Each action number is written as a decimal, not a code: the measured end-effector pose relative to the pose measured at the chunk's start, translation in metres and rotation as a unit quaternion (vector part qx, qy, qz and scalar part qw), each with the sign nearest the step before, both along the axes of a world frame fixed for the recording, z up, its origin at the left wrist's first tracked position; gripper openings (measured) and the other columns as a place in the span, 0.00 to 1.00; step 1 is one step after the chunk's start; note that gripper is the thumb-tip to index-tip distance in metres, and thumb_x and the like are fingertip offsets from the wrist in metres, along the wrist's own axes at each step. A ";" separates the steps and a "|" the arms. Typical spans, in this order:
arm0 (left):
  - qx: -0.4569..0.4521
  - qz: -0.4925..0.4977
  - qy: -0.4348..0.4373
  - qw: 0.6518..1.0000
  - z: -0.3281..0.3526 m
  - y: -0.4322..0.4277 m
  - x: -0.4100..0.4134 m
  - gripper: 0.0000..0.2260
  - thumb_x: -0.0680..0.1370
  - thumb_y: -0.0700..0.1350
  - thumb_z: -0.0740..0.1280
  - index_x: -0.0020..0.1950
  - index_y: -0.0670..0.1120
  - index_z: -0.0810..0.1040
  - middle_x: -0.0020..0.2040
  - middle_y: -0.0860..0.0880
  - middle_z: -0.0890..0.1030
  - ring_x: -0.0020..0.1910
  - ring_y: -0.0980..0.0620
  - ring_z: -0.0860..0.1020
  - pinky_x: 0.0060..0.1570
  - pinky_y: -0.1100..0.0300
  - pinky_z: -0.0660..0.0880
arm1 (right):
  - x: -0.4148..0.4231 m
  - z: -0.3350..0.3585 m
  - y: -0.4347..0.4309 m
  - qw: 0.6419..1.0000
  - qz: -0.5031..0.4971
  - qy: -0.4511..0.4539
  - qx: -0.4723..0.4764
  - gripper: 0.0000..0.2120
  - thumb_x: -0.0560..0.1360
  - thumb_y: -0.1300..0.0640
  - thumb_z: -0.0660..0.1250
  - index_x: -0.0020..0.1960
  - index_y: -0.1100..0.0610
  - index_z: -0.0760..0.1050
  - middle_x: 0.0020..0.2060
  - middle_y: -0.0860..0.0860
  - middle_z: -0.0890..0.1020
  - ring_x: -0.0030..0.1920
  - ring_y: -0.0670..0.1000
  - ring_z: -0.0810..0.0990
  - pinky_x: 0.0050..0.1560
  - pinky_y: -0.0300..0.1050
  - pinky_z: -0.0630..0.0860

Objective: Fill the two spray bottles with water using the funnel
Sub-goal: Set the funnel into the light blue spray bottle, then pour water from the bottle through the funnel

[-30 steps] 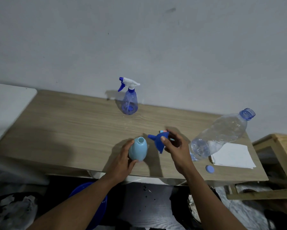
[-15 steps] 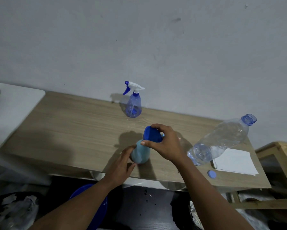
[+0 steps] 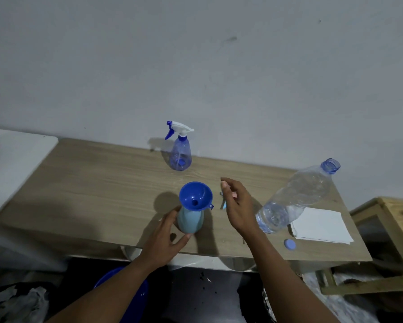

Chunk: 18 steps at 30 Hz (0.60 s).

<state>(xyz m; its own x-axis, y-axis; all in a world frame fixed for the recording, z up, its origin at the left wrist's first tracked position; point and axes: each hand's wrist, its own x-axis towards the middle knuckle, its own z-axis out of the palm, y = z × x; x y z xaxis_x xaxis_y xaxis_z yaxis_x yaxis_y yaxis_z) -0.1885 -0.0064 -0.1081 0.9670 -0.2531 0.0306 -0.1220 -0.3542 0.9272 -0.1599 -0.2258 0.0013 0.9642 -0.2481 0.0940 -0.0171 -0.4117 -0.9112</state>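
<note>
Already funnel sits in pale bottle, left hand gripping.

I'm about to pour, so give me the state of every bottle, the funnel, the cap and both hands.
Light blue opaque spray bottle: upright, head off, funnel in neck.
Dark blue plastic funnel: seated in that bottle, empty.
Translucent blue spray bottle: upright, trigger head on.
Clear plastic water bottle: uncapped, partly full.
Small blue cap: off, on the wooden table.
Left hand: holding the light blue bottle.
Right hand: open, holding nothing.
</note>
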 end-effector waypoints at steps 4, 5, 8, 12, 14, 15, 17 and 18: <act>-0.055 0.063 0.017 0.996 0.009 -0.005 0.003 0.45 0.65 0.61 0.76 0.77 0.63 0.56 0.72 0.64 0.65 0.68 0.57 0.69 0.54 0.48 0.78 | -0.034 -0.005 -0.031 0.985 -0.165 -0.040 0.039 0.06 0.80 0.55 0.67 0.51 0.58 0.79 0.44 0.48 0.83 0.46 0.44 0.81 0.47 0.42 0.77; -0.056 0.073 0.000 0.996 0.015 -0.006 0.005 0.45 0.65 0.60 0.76 0.77 0.61 0.56 0.72 0.63 0.66 0.68 0.57 0.70 0.53 0.47 0.78 | -0.045 -0.007 -0.039 0.974 -0.215 -0.049 0.050 0.05 0.79 0.57 0.68 0.49 0.59 0.78 0.42 0.48 0.82 0.45 0.47 0.81 0.47 0.44 0.77; -0.049 0.098 -0.054 0.992 0.031 -0.007 0.013 0.46 0.64 0.61 0.77 0.77 0.61 0.56 0.72 0.56 0.69 0.68 0.57 0.71 0.58 0.44 0.77 | -0.064 -0.012 -0.065 0.937 -0.337 -0.059 0.072 0.15 0.74 0.56 0.75 0.54 0.59 0.72 0.47 0.54 0.77 0.47 0.55 0.77 0.54 0.55 0.77; -0.047 0.095 -0.081 0.991 0.052 -0.014 0.020 0.44 0.62 0.64 0.77 0.73 0.67 0.57 0.70 0.56 0.71 0.67 0.58 0.72 0.63 0.55 0.71 | -0.053 0.007 -0.103 0.940 -0.330 -0.069 0.046 0.44 0.64 0.52 0.83 0.73 0.55 0.63 0.66 0.54 0.70 0.63 0.52 0.71 0.64 0.49 0.72; -0.045 0.090 -0.089 0.991 0.062 -0.019 0.022 0.41 0.62 0.64 0.77 0.70 0.69 0.60 0.67 0.60 0.73 0.66 0.59 0.73 0.62 0.58 0.71 | -0.043 0.021 -0.116 0.954 -0.290 -0.066 0.038 0.49 0.64 0.51 0.83 0.77 0.52 0.58 0.71 0.51 0.67 0.67 0.49 0.69 0.65 0.46 0.69; -0.041 0.091 -0.097 0.990 0.065 -0.022 0.023 0.38 0.63 0.63 0.77 0.68 0.69 0.62 0.66 0.61 0.74 0.65 0.59 0.74 0.62 0.59 0.71 | -0.038 0.026 -0.121 0.958 -0.274 -0.067 0.040 0.49 0.65 0.51 0.82 0.77 0.51 0.57 0.71 0.51 0.68 0.68 0.49 0.69 0.66 0.46 0.69; -0.031 0.100 -0.113 0.988 0.071 -0.024 0.023 0.34 0.65 0.62 0.76 0.67 0.65 0.67 0.63 0.63 0.75 0.63 0.59 0.75 0.61 0.59 0.72 | -0.033 0.029 -0.126 0.962 -0.261 -0.069 0.044 0.45 0.68 0.52 0.80 0.76 0.50 0.57 0.67 0.52 0.73 0.66 0.53 0.73 0.64 0.48 0.72; -0.029 0.105 -0.116 0.987 0.073 -0.025 0.024 0.33 0.65 0.61 0.77 0.67 0.62 0.68 0.62 0.64 0.74 0.62 0.60 0.75 0.60 0.59 0.72 | -0.033 0.030 -0.127 0.962 -0.260 -0.071 0.041 0.43 0.69 0.52 0.79 0.76 0.50 0.58 0.64 0.51 0.74 0.64 0.53 0.75 0.64 0.50 0.73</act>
<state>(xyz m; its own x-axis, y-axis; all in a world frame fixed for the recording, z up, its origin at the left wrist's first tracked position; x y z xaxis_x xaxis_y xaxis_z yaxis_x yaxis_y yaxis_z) -0.1649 -0.0316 -0.0354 0.9634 -0.0397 0.2651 -0.2624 -0.3410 0.9027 -0.1927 -0.3526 0.0309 0.6860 -0.7064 0.1745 -0.0750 -0.3072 -0.9487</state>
